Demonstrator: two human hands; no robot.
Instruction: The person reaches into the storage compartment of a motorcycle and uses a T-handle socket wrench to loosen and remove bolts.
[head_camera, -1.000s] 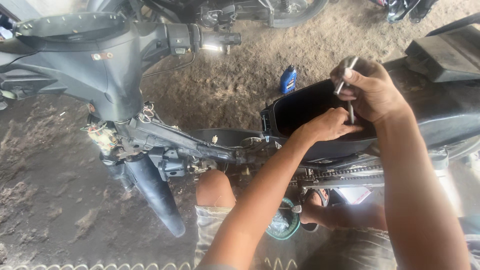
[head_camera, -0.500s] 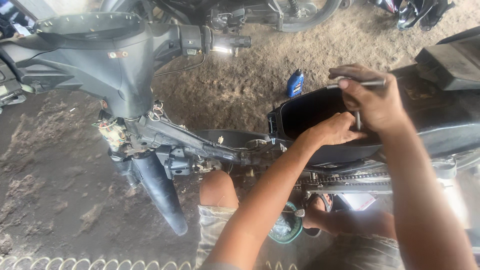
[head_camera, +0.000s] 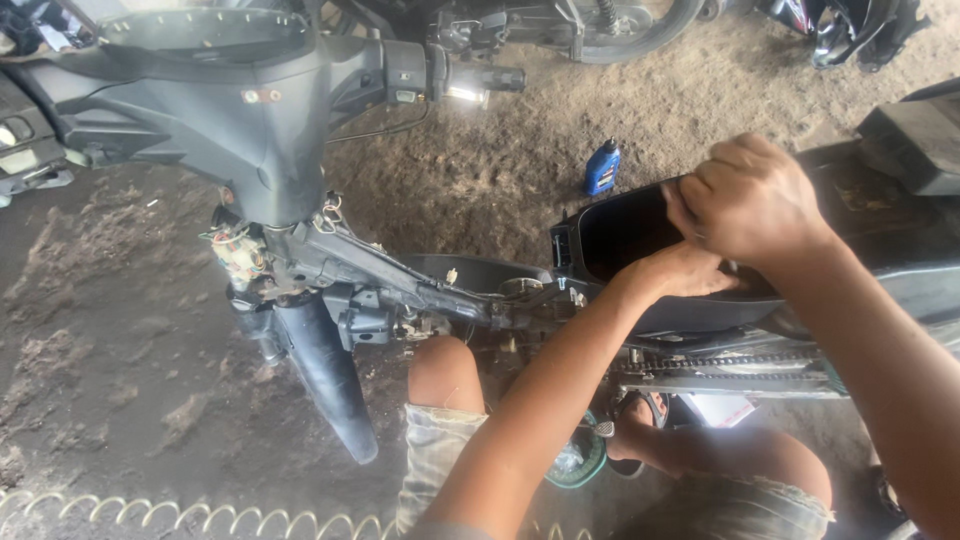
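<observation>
Stripped scooter (head_camera: 300, 170) on its side stand over a dirt floor (head_camera: 110, 330), panels off, frame spine (head_camera: 400, 275) and wiring bare. Both hands are at the black under-seat bucket (head_camera: 620, 235), mid-frame, just behind the spine. Left hand (head_camera: 685, 272) lies on the bucket's near rim, fingers flat and part hidden by the right; can't tell if it grips anything. Right hand (head_camera: 750, 200) sits above it in a tight fist at the rim; whatever is inside is hidden in this frame, so can't say what it holds. The bucket looks like thin moulded plastic: light, a bit flexible, likely to crack at the mounting points if pried. Best held at the rim, both sides, not by the thin wall. It reads dusty rather than oily, so slip risk seems low. The drive chain (head_camera: 730, 360) runs below the bucket, near the person's knee (head_camera: 445, 370). A small blue bottle (head_camera: 602, 167) stands on the dirt beyond the bucket, well apart from the hands. A coiled hose (head_camera: 150, 515) runs along the bottom edge. Seat (head_camera: 915, 140) tipped up at right.
</observation>
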